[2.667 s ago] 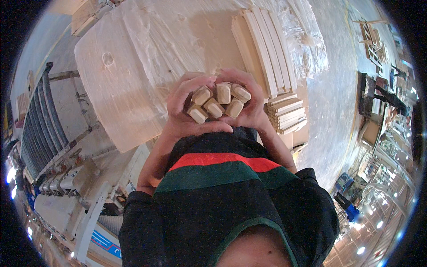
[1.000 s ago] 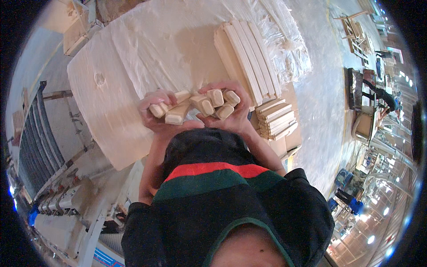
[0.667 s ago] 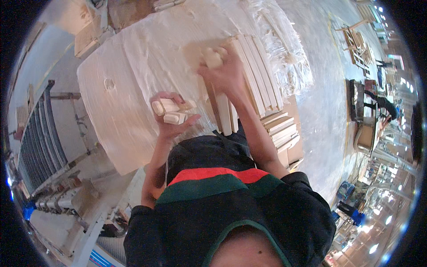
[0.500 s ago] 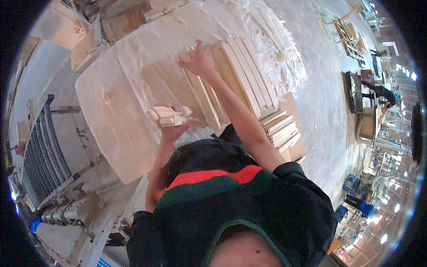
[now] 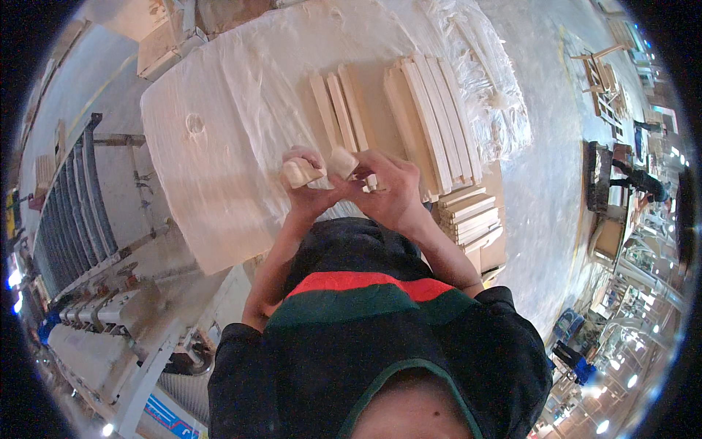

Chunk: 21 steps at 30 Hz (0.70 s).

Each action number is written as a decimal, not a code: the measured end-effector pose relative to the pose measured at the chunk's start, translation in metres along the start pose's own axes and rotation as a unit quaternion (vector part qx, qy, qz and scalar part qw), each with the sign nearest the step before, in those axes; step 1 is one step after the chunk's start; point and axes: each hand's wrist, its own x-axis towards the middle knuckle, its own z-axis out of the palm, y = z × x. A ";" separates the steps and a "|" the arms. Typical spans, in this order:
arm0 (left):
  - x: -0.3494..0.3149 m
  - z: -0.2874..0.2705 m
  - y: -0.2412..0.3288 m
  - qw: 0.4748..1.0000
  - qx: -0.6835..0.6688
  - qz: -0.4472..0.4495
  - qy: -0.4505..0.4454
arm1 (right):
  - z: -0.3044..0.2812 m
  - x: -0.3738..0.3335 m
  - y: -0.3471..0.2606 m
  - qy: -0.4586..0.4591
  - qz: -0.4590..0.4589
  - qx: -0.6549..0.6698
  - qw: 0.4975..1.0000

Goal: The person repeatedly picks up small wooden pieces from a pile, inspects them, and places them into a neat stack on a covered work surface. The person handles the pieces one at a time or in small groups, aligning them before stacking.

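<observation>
Close in front of my body, my two hands are together over the near edge of the plastic-covered stack. My left hand (image 5: 311, 196) is closed round a short, pale wooden piece (image 5: 301, 173). Touching it, my right hand (image 5: 398, 189) has its fingers curled round another wooden piece (image 5: 342, 164), whose blunt end points up. A smaller bit of pale wood (image 5: 371, 182) shows below the right fingers; which hand bears it I cannot tell. Just beyond the hands lie a few narrow wooden strips (image 5: 338, 110). Longer wooden slats (image 5: 436, 121) lie side by side to their right.
Clear plastic film (image 5: 227, 146) wraps the stack and bunches up (image 5: 497, 95) at its far right. Shorter wooden pieces (image 5: 468, 216) are piled on cardboard at the near right. A roller conveyor (image 5: 77, 205) stands left. People work at benches far right.
My right hand has come back from over the narrow strips to meet the left and now grips a wooden piece. The left hand has shifted right. The whole view has moved slightly.
</observation>
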 end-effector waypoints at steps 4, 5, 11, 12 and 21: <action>0.012 -0.003 0.019 0.995 0.097 0.024 0.017 | 0.007 0.005 0.008 -0.005 -0.030 0.005 1.000; 0.015 0.000 0.028 0.998 0.043 -0.005 0.053 | 0.009 0.008 0.013 -0.031 -0.053 0.020 0.998; 0.016 -0.030 0.027 0.988 -0.073 -0.119 -0.071 | 0.013 0.009 0.027 -0.061 -0.111 0.125 0.984; 0.013 -0.029 0.030 0.990 -0.057 -0.110 -0.062 | 0.008 0.004 0.036 -0.051 -0.072 0.128 0.988; 0.009 -0.024 0.058 0.999 -0.028 0.014 -0.005 | 0.044 -0.043 0.167 -0.080 0.283 -0.343 0.892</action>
